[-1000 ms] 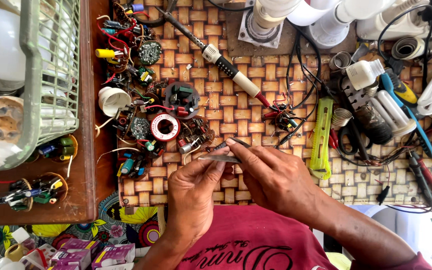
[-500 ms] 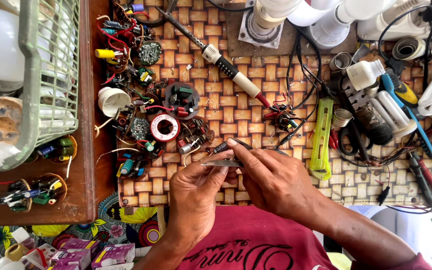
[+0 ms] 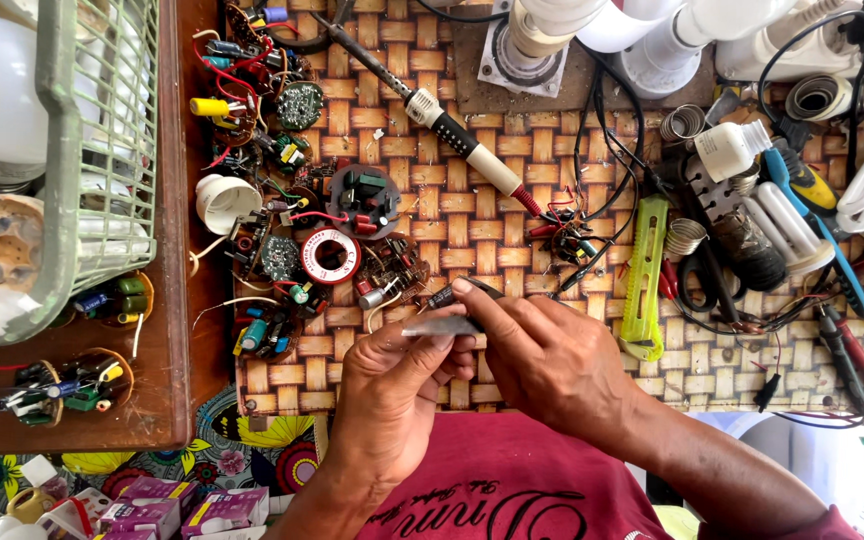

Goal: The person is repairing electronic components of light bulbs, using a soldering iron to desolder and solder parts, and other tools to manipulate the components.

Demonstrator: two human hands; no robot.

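Pinching in tight, the left hand closes thumb and fingers on a thin, flat grey metal strip, maybe a blade, though it is too small to tell. The right hand comes in from 3 o'clock with fingertips shut on a small dark part right over that strip, the two touching or nearly so. Both are held just above the woven mat on the bench, at about 6 o'clock from the red solder reel. The strip looks light and stiff, likely sharp-edged, so flat faces are the safe place to hold, as the left grip does now. The dark part looks tiny, hard and easy to drop; a fingertip pinch on its body suits it. At 12 o'clock lies the soldering iron, and at 3 o'clock a yellow-green tool.
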